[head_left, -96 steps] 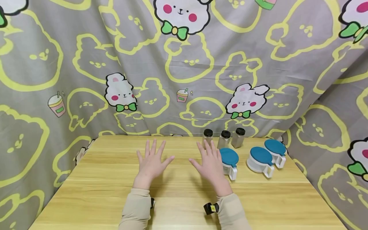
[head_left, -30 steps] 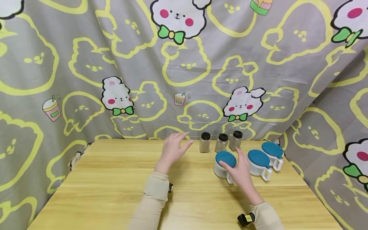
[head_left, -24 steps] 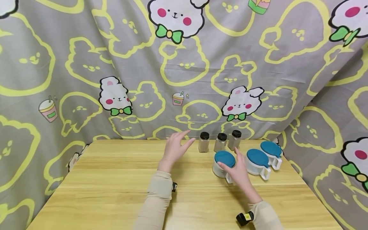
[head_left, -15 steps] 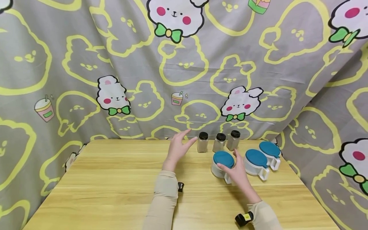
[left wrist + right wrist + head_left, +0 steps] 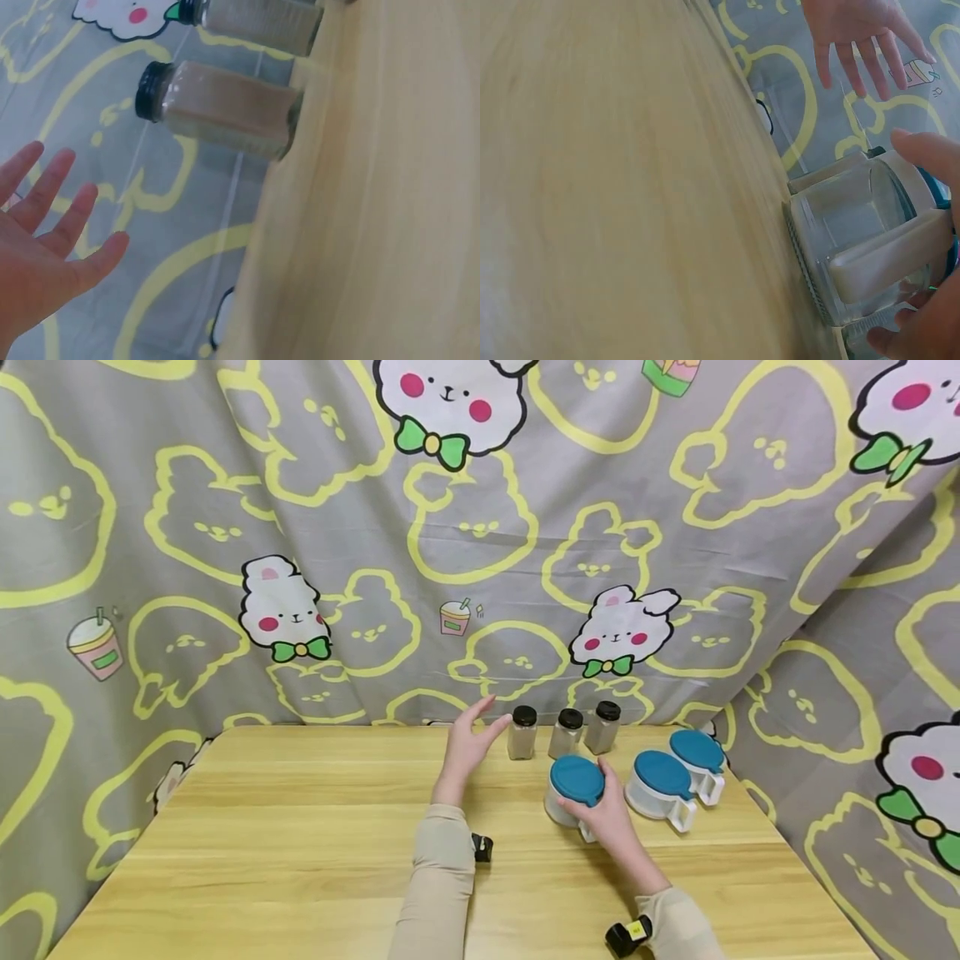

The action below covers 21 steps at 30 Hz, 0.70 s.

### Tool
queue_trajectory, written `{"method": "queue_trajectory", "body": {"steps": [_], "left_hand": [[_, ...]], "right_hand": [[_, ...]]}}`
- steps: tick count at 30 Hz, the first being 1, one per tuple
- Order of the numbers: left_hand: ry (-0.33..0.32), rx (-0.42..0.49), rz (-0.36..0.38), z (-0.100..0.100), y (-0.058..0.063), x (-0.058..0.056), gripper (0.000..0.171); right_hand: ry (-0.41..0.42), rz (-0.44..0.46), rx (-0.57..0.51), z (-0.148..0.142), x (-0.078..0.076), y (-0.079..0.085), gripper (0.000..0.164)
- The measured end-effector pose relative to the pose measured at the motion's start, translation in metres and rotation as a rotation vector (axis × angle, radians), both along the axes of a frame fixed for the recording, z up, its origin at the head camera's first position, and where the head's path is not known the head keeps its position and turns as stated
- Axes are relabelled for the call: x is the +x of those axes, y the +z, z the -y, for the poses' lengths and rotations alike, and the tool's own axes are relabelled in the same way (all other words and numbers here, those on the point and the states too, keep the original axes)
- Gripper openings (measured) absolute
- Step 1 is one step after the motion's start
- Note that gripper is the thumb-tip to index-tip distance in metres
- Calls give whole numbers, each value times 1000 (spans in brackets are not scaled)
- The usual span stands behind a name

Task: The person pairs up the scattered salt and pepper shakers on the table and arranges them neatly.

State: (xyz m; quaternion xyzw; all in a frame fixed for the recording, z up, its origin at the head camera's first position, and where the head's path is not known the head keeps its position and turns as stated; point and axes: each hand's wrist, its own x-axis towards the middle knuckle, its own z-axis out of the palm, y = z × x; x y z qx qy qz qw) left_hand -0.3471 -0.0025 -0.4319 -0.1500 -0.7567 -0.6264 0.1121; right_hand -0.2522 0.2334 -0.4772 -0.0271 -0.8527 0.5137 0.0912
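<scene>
My right hand (image 5: 603, 814) reaches round the handle side of the nearest seasoning jar (image 5: 566, 806), which has a blue lid and a white handle. Thumb and fingers lie on opposite sides near its lid. In the right wrist view the glass jar (image 5: 855, 217) stands on the table between thumb and fingers, its handle toward the palm. My left hand (image 5: 465, 750) is held up with spread fingers, left of a small spice bottle (image 5: 522, 735) with a black cap. A gap shows between the fingertips and that bottle (image 5: 225, 109) in the left wrist view.
Two more spice bottles, a middle one (image 5: 566, 735) and a right one (image 5: 602, 729), line the table's back edge. Two more blue-lidded jars, one nearer (image 5: 660, 785) and one farther (image 5: 697, 752), stand to the right. A patterned curtain (image 5: 480, 568) hangs behind the wooden table (image 5: 300, 843).
Both hands have moved from mid-table toward the right. My right hand has come in closer round the jar, and my left hand has neared the leftmost bottle. The view has shifted slightly.
</scene>
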Motion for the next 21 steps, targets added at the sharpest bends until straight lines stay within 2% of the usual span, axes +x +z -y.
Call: {"method": "queue_trajectory", "body": {"steps": [9,13,17,21], "left_hand": [[-84,195,137,-13,-17,-12,60],[-113,225,187,-16,-22,-16,62],[-156,257,241,-16,-23,-15,64],[-156,307,268,-17,-27,-17,65]], "right_hand": [[-1,2,-15,-1,1,-3,103],[-3,3,-14,0,0,-6,103],[-2,5,-8,0,0,-7,102],[-1,-2,-10,0,-1,-7,102]]}}
